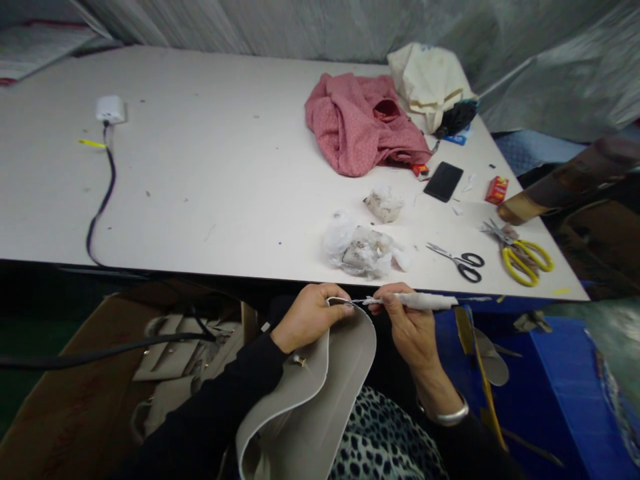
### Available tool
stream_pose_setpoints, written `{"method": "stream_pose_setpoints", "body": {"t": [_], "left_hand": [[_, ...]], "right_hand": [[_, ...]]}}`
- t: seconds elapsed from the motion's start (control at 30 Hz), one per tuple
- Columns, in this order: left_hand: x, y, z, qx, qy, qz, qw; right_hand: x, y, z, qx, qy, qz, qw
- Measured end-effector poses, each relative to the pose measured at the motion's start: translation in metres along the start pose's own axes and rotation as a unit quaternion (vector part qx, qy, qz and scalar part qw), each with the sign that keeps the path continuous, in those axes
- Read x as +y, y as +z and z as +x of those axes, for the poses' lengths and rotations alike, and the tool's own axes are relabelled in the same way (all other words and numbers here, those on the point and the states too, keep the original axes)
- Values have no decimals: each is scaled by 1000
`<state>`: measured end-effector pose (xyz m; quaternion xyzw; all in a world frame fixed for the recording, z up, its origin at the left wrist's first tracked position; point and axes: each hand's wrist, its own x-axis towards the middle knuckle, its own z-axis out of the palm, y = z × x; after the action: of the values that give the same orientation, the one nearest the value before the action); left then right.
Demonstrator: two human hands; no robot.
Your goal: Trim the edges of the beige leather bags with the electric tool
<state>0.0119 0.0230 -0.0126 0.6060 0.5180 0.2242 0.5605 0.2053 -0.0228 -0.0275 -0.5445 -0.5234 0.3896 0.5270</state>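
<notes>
The left hand (311, 315) had fingers clamped on the grey piece (350, 363), in front of the table (225, 193); the right hand (413, 330) had fingers closed round the white tool (433, 301) just beside it

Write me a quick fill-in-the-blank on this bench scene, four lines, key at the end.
1. The left hand pinches the edge of a beige piece; the right hand holds a ____-wrapped tool.
2. A metal bracelet shows on the person's ____ wrist.
3. The scissors nearer the plastic-wrapped lump have ____ handles.
4. In the picture, the pink cloth lies to the ____ of the cream bag.

Missing words: white; right; black; left.
</notes>
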Motion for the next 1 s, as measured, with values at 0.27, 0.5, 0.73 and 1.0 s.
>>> {"method": "stream_pose_setpoints", "body": {"t": [0.27,0.5,0.73,1.0], "left_hand": [[1,3,-3,-20,-10,-31,999],[-1,2,0,-64,-26,-57,996],[-1,8,0,-127,-52,-75,988],[-11,-2,-1,-36,-66,-129,989]], "right_hand": [[-1,-10,6,-72,-21,-56,996],[-7,-20,34,-224,-11,-33,974],[-10,-10,40,-269,2,-15,963],[12,-2,39,133,-29,27,990]]}}
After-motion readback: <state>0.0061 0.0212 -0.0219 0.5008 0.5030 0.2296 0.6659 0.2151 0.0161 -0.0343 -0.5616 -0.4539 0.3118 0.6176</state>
